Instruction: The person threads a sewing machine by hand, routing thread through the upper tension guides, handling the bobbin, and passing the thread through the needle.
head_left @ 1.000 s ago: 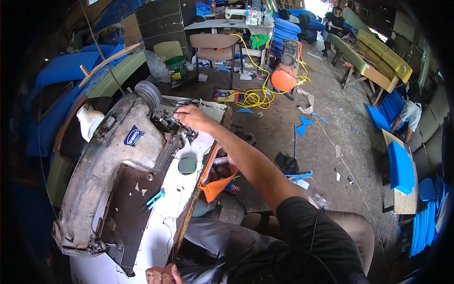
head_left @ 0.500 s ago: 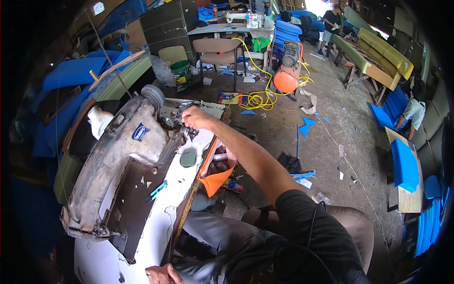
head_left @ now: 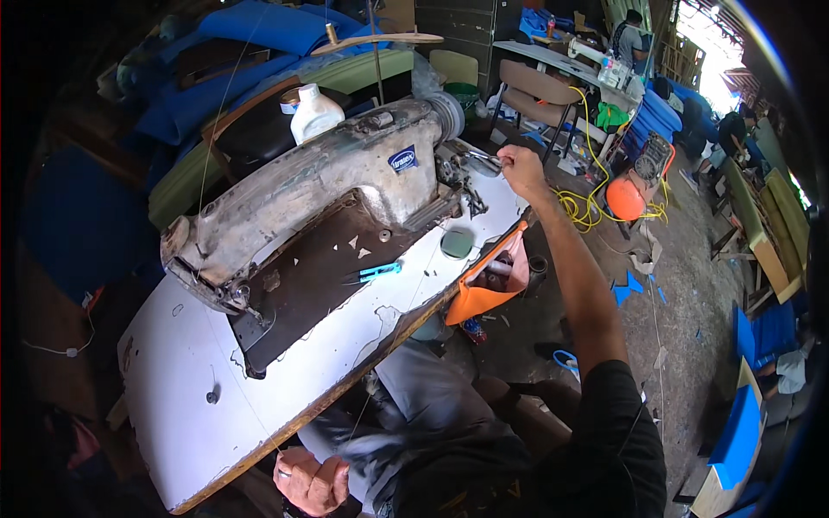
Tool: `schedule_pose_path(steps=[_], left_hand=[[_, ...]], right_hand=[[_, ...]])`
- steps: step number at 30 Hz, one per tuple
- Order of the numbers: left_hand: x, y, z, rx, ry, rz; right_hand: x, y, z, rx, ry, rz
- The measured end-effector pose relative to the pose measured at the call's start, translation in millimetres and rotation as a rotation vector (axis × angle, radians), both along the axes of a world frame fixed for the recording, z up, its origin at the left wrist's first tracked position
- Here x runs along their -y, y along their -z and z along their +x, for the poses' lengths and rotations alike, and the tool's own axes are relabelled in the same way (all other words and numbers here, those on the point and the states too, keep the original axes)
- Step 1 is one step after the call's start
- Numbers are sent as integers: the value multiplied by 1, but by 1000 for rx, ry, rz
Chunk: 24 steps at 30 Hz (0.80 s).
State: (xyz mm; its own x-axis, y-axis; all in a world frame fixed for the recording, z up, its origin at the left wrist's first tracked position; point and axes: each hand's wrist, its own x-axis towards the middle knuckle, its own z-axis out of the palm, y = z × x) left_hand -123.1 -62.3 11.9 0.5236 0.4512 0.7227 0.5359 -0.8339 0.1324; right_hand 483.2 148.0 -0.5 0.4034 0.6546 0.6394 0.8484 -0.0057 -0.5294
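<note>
A worn grey sewing machine [head_left: 302,194] stands on a chipped white table [head_left: 328,345]. At the table's far right corner my right hand [head_left: 523,173] is closed, fingertips pinched at the end of a shiny metal tool [head_left: 485,161], its kind unclear. Below the table's front edge is my left hand [head_left: 311,482], its fingers curled; a thin thread appears to run to it across the tabletop. A small dark bobbin [head_left: 212,397] lies on the white surface. Turquoise thread snips [head_left: 380,272] and a dark green round-cornered piece [head_left: 457,243] rest near the machine bed.
Behind the machine stands a white bottle [head_left: 316,116]. An orange cloth pouch [head_left: 484,289] hangs at the table's edge. An orange compressor [head_left: 626,198] and yellow hose [head_left: 574,207] are on the floor. A brown chair [head_left: 535,91] is beyond. Several other people are farther off.
The view has swung toward the left. My right hand has shifted from the tangle of small metal parts by the handwheel to the table's outer corner. More of my left hand shows.
</note>
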Motion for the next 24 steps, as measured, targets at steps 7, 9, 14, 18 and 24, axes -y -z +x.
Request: schedule_pose_path(steps=[7,9,14,18,24], left_hand=[[2,13,4,24,-71,-87],[-2,9,1,29,-16,-38],[-8,-3,11,-13,-20,-100],[-10,6,13,5,19,-126],[3,10,11,8,-12,-123]], right_hand=[[-20,-4,16,197,-22,-280],[-26,-12,11,243,-47,-313],[37,-71,-115,-63,-372,59],[58,-61,-212,300,-831,-262],[24,-2,-282,901,-658,-349]])
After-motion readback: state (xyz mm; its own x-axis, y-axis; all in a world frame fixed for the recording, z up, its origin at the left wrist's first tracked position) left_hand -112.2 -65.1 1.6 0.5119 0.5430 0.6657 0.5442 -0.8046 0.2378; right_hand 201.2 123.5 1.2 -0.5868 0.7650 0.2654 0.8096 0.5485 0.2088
